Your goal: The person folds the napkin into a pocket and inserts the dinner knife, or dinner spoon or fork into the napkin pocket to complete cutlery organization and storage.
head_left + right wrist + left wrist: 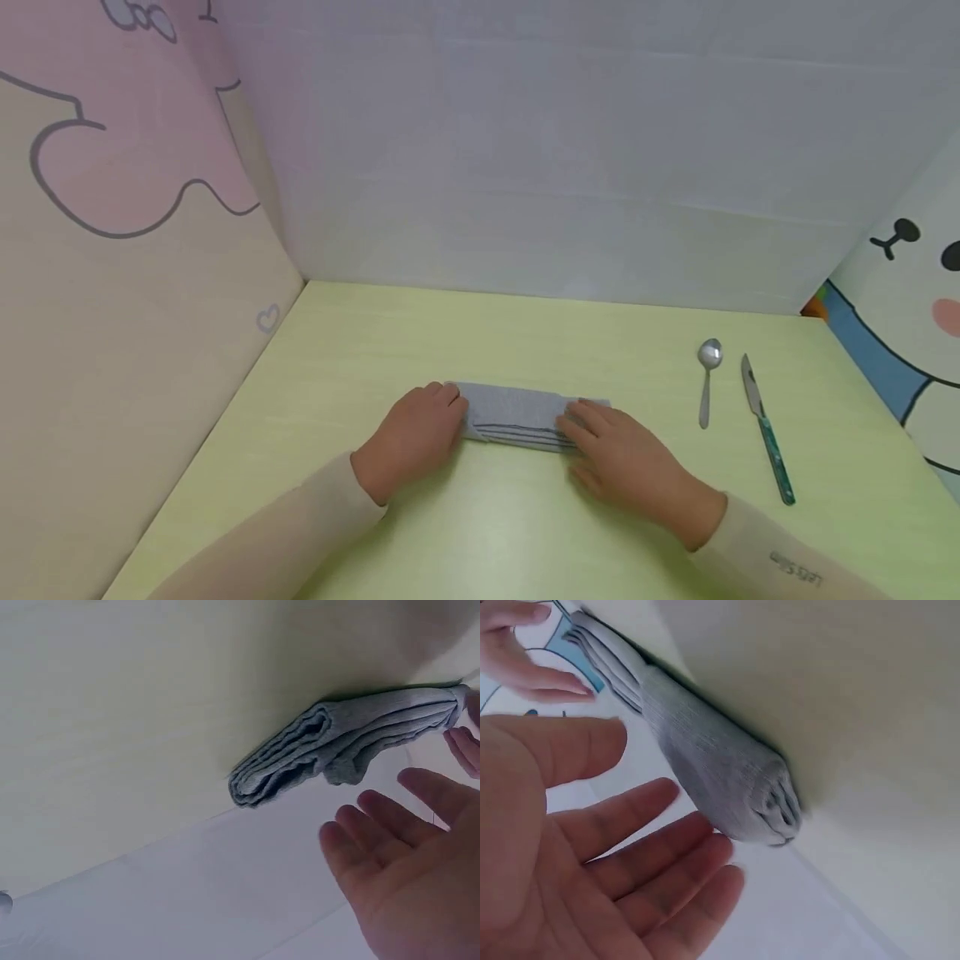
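Note:
A grey cloth napkin with thin dark stripes along its near side lies folded into a narrow strip on the table. At its left end is my left hand; in the left wrist view that hand has its thumb apart from the napkin and its fingers spread beside the rolled end. My right hand is over the right end. From the right wrist, the fingers of this hand look extended and apart from the napkin, whose stacked folds show. Whether fingertips touch the cloth is hard to tell.
To the right on the pale yellow table lie a metal spoon and a knife with a green handle. A pale wall stands behind, with printed panels at the left and right.

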`<state>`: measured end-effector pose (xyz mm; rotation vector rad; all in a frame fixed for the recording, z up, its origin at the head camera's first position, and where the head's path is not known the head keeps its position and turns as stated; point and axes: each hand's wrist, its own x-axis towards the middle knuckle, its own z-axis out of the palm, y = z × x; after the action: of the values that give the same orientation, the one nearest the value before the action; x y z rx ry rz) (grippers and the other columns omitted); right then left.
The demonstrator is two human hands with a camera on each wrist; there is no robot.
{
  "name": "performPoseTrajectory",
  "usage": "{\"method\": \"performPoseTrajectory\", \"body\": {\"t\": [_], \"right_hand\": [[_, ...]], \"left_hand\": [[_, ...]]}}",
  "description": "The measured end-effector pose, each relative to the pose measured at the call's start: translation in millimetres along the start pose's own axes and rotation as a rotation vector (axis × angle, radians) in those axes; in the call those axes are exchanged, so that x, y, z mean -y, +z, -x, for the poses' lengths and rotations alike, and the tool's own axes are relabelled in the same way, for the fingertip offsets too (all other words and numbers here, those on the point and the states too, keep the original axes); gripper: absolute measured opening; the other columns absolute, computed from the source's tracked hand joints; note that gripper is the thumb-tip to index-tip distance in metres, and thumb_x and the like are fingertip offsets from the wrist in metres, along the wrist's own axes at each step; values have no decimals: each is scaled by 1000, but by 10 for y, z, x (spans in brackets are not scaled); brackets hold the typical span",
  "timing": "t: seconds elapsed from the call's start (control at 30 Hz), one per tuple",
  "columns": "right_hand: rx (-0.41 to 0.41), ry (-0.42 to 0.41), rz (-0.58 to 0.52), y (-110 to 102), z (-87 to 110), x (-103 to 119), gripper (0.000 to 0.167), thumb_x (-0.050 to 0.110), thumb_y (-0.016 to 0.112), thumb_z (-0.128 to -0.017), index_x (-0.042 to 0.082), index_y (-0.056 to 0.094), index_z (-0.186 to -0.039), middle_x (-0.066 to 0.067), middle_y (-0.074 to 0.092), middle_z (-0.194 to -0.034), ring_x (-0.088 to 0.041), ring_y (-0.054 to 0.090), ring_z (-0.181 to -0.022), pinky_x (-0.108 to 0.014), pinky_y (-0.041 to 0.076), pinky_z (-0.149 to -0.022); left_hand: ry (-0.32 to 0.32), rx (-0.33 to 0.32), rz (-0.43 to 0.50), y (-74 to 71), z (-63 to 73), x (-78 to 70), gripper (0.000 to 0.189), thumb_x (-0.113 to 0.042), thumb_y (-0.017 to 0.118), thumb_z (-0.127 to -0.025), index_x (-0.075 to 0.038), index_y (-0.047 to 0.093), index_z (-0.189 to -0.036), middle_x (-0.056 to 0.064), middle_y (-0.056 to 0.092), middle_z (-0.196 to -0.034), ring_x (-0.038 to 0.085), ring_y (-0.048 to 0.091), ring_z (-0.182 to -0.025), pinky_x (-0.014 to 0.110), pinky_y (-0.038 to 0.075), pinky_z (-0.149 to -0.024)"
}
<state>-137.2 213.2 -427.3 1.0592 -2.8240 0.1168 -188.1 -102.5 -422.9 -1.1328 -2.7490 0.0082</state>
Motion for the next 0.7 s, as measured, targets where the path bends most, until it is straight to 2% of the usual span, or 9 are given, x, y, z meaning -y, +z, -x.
{"method": "performPoseTrajectory", "body": {"t": [0.1, 0.17, 0.23, 0.33, 0.4, 0.47, 0.7], "right_hand": [[152, 38, -63, 35, 44, 34, 85, 53, 69, -95, -3, 43, -154, -23, 38, -159, -41, 35, -147, -55, 32, -116], [235, 58, -105, 63, 78, 39, 95, 63, 61, -96, -4, 34, -158, -23, 28, -164, -41, 26, -151, -55, 26, -119], [281, 68, -125, 82, 111, 33, 99, 69, 54, -96, -2, 29, -160, -21, 24, -167, -39, 21, -153, -54, 24, -120], [300, 61, -135, 94, 144, 7, 102, 74, 48, -96, -1, 26, -161, -19, 21, -168, -38, 19, -154, -54, 23, -121], [296, 50, -134, 89, 158, -10, 102, 75, 46, -96, 0, 26, -161, -19, 20, -168, -37, 19, -154, -54, 24, -120], [290, 33, -139, 85, 168, -27, 102, 75, 46, -96, -1, 26, -161, -20, 21, -168, -38, 20, -154, -55, 25, -120], [264, 22, -210, 85, 177, -97, 94, 68, 51, -99, 0, 30, -161, -19, 23, -167, -39, 22, -153, -55, 26, -119]], "left_hand": [[2, 62, 40, -35, 66, -63, 28, -22, 77, -92, -1, 67, -107, 8, 60, -103, 25, 60, -96, 37, 53, -86], [0, 126, 79, -59, 99, -84, 43, -27, 77, -93, 4, 65, -121, 14, 61, -118, 27, 60, -113, 38, 52, -97], [-12, 200, 123, -79, 124, -91, 56, -29, 75, -96, 9, 59, -134, 20, 56, -136, 30, 53, -130, 38, 47, -106], [-43, 308, 195, -91, 156, -90, 69, -33, 70, -99, 10, 47, -147, 25, 39, -157, 35, 34, -149, 42, 36, -116], [-59, 346, 224, -88, 170, -85, 72, -34, 68, -100, 10, 43, -150, 25, 34, -161, 35, 28, -152, 42, 31, -119], [-64, 359, 243, -68, 183, -79, 74, -35, 68, -100, 10, 41, -152, 25, 31, -162, 35, 26, -153, 43, 29, -120], [-58, 341, 236, -52, 194, -95, 77, -39, 69, -98, 11, 42, -151, 26, 33, -161, 37, 27, -152, 43, 30, -119]]}}
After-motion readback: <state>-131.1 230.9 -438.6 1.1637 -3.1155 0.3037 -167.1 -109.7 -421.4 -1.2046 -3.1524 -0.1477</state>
